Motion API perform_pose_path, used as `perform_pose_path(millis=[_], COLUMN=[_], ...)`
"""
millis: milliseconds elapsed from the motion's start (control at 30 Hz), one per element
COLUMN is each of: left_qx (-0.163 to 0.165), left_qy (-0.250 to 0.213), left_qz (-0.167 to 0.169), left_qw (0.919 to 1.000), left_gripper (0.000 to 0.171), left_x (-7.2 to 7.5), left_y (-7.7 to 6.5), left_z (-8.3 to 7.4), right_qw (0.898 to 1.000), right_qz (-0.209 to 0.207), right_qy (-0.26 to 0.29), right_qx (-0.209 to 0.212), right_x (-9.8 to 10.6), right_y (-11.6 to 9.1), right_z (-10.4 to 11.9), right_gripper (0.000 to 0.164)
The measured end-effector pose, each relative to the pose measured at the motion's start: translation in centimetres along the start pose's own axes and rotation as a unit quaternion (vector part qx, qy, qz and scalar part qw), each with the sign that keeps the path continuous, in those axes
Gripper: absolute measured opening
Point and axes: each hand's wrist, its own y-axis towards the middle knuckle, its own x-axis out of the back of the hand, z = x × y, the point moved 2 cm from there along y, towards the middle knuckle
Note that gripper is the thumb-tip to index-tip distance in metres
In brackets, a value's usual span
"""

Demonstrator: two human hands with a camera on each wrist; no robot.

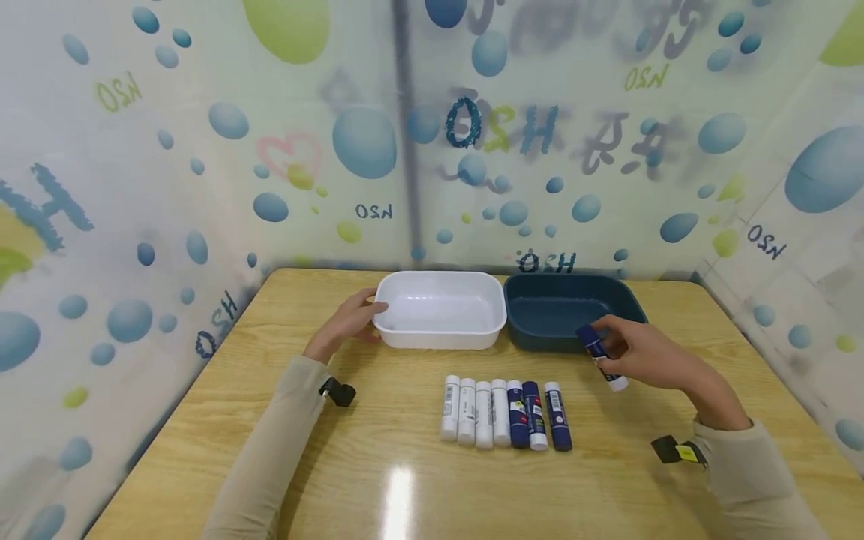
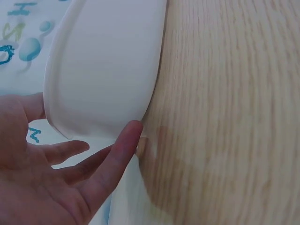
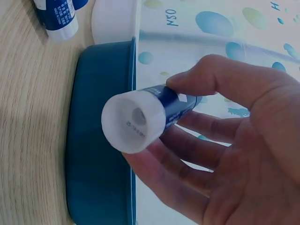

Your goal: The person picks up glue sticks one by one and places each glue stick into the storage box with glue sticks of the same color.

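Observation:
My right hand (image 1: pixel 648 352) pinches a dark blue glue stick (image 1: pixel 592 343) between thumb and fingers, tilted, with its white end (image 3: pixel 133 122) towards the right wrist camera. It is at the front right of a dark teal bin (image 1: pixel 547 341), overlapping its rim in the head view. My left hand (image 1: pixel 349 315) holds the left end of a white bin (image 1: pixel 439 340), thumb over the rim (image 2: pixel 55 84) and a fingertip (image 2: pixel 133 127) against the outer wall. In front of the bins several white glue sticks (image 1: pixel 466 411) and three dark blue ones (image 1: pixel 535 416) stretch in a row.
The two bins stand side by side at the back of the wooden table (image 1: pixel 324 480). A patterned curtain (image 1: pixel 459 172) hangs right behind the table's far edge. Black wrist cameras sit by both sleeves.

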Motion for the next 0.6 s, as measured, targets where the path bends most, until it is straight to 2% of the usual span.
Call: perform_pose_path(millis=[267, 467, 600], left_qx=[-0.004, -0.008, -0.008], left_qy=[-0.005, -0.006, -0.005], left_qz=[0.002, 0.002, 0.001], left_qw=[1.0, 0.9999, 1.0], left_gripper=[0.058, 0.056, 0.057], left_x=[-0.3, -0.3, -0.3], left_y=[0.2, 0.1, 0.1], left_z=[0.0, 0.1, 0.0], right_qw=[1.0, 0.999, 0.999], right_qz=[-0.013, -0.026, -0.029], right_qy=[0.021, 0.027, 0.026], right_qx=[-0.002, 0.013, 0.009], right_x=[0.3, 0.8, 1.2], right_y=[0.0, 0.1, 0.4], right_z=[-0.2, -0.5, -0.7], right_gripper=[0.065, 0.071, 0.074])
